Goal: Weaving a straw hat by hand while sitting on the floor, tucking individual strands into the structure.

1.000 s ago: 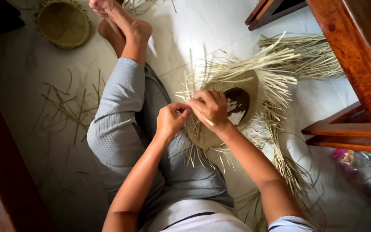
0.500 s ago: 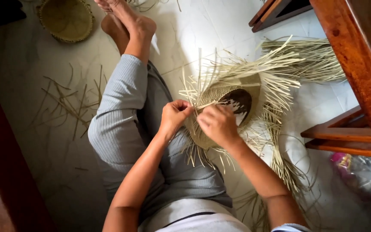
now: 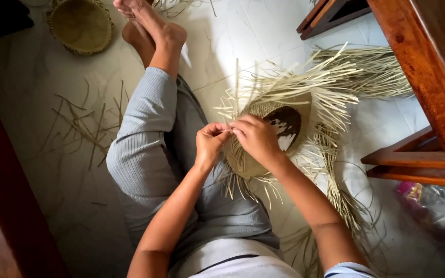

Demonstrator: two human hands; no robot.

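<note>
A: Largest items first?
B: Floor (image 3: pixel 263 31), pale tile, the person seated on it with legs stretched out. Wooden furniture (image 3: pixel 428 87), reddish, along the right edge.

A: Next?
B: Half-woven basket (image 3: pixel 271 131), straw, lying on the floor just beside the right thigh, its opening facing up. Judged state: base and lower wall are woven; loose strips (image 3: pixel 330 82) fan out all round the rim, so the upper wall and the edge remain to be done.

A: Other stock?
B: Finished basket (image 3: pixel 81 25), round, top left, near the feet and well apart from the work. Scattered offcuts (image 3: pixel 83 123) on the floor to the left of the legs. Plastic bag (image 3: pixel 439 206), lower right, under the furniture.

A: Hands?
B: Left hand (image 3: pixel 211 141), fingers curled closed, pinching a thin strip at the basket's near rim. Right hand (image 3: pixel 256 139), laid over the rim, fingertips closed on the same strip; the two hands touch.
</note>
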